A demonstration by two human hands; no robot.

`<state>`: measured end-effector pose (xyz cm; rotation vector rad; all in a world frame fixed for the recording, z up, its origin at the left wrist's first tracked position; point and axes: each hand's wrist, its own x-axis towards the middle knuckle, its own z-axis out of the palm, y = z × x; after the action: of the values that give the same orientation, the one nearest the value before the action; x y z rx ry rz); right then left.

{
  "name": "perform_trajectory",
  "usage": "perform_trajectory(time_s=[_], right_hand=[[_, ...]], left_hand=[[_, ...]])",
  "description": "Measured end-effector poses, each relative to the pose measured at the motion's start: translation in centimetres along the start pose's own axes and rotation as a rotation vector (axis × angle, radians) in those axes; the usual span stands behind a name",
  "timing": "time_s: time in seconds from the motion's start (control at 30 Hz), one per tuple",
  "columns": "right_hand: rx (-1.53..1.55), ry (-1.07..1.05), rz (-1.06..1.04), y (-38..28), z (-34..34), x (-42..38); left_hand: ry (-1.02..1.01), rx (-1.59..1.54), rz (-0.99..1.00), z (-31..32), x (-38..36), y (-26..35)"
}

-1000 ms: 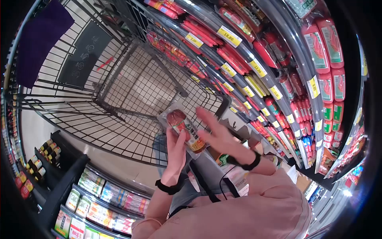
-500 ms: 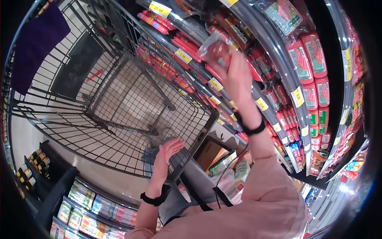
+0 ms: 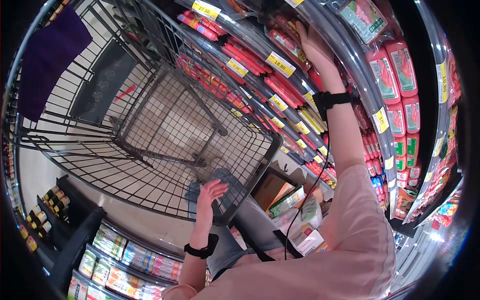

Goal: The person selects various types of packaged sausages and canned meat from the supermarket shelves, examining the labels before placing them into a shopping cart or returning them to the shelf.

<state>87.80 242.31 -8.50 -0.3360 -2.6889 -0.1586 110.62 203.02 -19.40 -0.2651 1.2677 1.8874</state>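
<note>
My right hand (image 3: 316, 46) reaches in over a shelf of packaged sausages. Its fingertips are right beside a red sausage pack (image 3: 286, 44), and the far side of the hand is hidden, so I cannot tell whether it grips anything. A black band is around that wrist. My left hand (image 3: 212, 192) is open, palm up with fingers stretched out, and holds nothing. It overlaps the near edge of the grey wire shopping cart (image 3: 165, 212) in this view. A dark wristband is on the left wrist too.
Shelves with yellow price tags (image 3: 281, 64) and red packs run along the right. Large pink meat packs (image 3: 383, 75) stand further right. A purple cloth (image 3: 52, 60) hangs on the cart's left end. Cans (image 3: 87, 264) fill a shelf at lower left; a cardboard box (image 3: 272, 192) sits below the sausages.
My right hand has moved up and deeper into the shelf; the clear-wrapped red meat pack it held is no longer visible in it. My left hand stays open nearly in place.
</note>
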Motion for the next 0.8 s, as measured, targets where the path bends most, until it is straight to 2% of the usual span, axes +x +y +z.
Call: perform_trajectory(time_s=[0.07, 0.1, 0.17, 0.2, 0.23, 0.3, 0.37, 0.43, 0.47, 0.53, 0.63, 0.67, 0.7, 0.8], right_hand=[[-0.051, -0.132, 0.165, -0.6, -1.0, -1.2], [-0.047, -0.132, 0.166, -0.5, -0.6, -2.0], [-0.225, 0.195, 0.0, 0.2, 0.6, -4.7], [-0.092, 0.12, 0.023, -0.1, 0.0, -6.0], [-0.109, 0.133, -0.035, -0.8, -0.8, -7.3], [0.03, 0.089, -0.077, -1.6, -1.8, -10.4], [0.044, -0.106, -0.086, -3.1, -2.4, -14.4], [0.164, -0.302, -0.131, -4.4, -3.9, -18.5], [0.162, -0.302, -0.109, -4.8, -5.2, -20.1], [0.486, -0.373, -0.103, -5.4, -7.7, -22.2], [0.771, -0.166, -0.204, -4.7, -15.3, -21.7], [0.713, -0.032, -0.294, -4.7, -18.5, -21.8], [0.705, -0.03, -0.271, -4.2, -20.2, -23.3], [0.872, 1.056, -0.791, -3.3, -24.6, -27.6]], left_hand=[[0.097, 0.04, 0.029, -0.4, 0.1, 0.3], [0.1, 0.042, 0.029, -0.7, 0.1, 0.5], [0.193, 0.294, 0.123, -1.6, -0.2, 0.9], [0.273, 0.335, 0.159, -1.9, -0.5, 0.8], [0.266, 0.347, 0.151, -2.2, -0.8, 1.0], [0.355, 0.72, 0.152, -3.0, -1.6, 1.7], [0.336, 0.798, 0.22, -4.2, -1.8, 0.9], [0.223, 1.221, 0.121, -4.0, -2.4, 1.4], [0.205, 1.236, 0.121, -4.1, -2.6, 1.1], [0.169, 1.6, 0.319, -4.6, -2.4, 0.0], [0.272, 1.623, 0.271, -4.5, -2.4, -0.4], [0.256, 1.638, 0.273, -4.7, -2.5, -0.6], [0.288, 1.677, 0.277, -5.0, -2.5, -0.8], [0.322, 1.728, 0.288, -5.0, -2.5, -1.4]])
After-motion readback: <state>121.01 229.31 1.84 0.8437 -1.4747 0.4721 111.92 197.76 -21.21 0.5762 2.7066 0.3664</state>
